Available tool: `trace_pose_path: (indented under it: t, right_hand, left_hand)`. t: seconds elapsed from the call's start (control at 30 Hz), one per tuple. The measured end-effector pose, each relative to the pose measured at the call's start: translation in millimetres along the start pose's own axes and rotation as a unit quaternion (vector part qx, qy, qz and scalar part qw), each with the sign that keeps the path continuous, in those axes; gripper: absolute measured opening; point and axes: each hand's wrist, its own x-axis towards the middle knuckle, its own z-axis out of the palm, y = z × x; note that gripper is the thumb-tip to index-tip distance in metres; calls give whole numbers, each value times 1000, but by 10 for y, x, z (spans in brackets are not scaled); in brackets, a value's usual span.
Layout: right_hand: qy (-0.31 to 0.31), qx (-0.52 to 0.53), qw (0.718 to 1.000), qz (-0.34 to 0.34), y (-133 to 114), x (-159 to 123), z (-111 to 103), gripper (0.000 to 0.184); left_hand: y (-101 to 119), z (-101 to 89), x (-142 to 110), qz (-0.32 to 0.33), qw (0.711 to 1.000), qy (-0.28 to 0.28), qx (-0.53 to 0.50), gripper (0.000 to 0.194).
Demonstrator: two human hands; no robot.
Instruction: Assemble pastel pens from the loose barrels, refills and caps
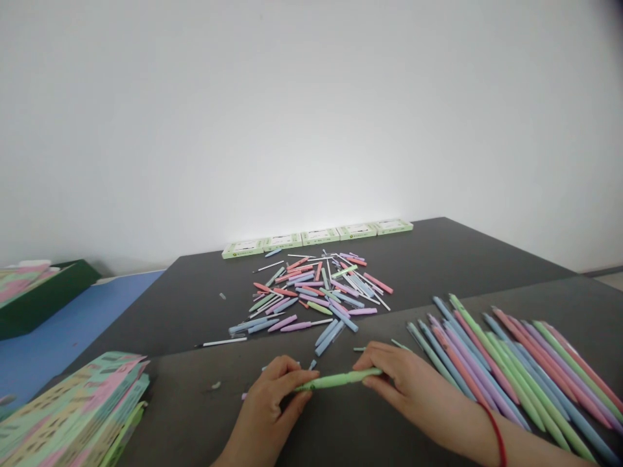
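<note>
A light green pen (335,381) lies level between my two hands, just above the dark table. My left hand (277,402) pinches its left end, with thumb and fingers closed. At the other end, the fingers of my right hand (403,383) are closed on the same pen. Small coloured pen pieces (313,365) lie on the table right behind my hands, partly hidden by them. Beyond is a loose heap of pen parts (311,292) in pink, purple, blue and green, mixed with thin white refills (224,342).
Whole pens (516,363) lie in rows at the right, beside my forearm. Printed pastel packs (73,408) are stacked at the left front. Several flat pale-green boxes (318,237) line the far table edge. A dark green bin (48,295) stands on a blue surface (111,305).
</note>
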Motion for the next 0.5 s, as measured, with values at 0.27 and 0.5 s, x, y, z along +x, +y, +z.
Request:
trace_pose_path:
  t: [0.27, 0.5]
  right_hand:
    - [-44, 35, 998, -24, 23, -40, 226, 16]
    - [-78, 9, 997, -20, -72, -31, 267, 16]
  left_hand:
    - [107, 187, -68, 192, 957, 8, 218, 26]
    - [-1, 415, -100, 180, 945, 30, 272, 35]
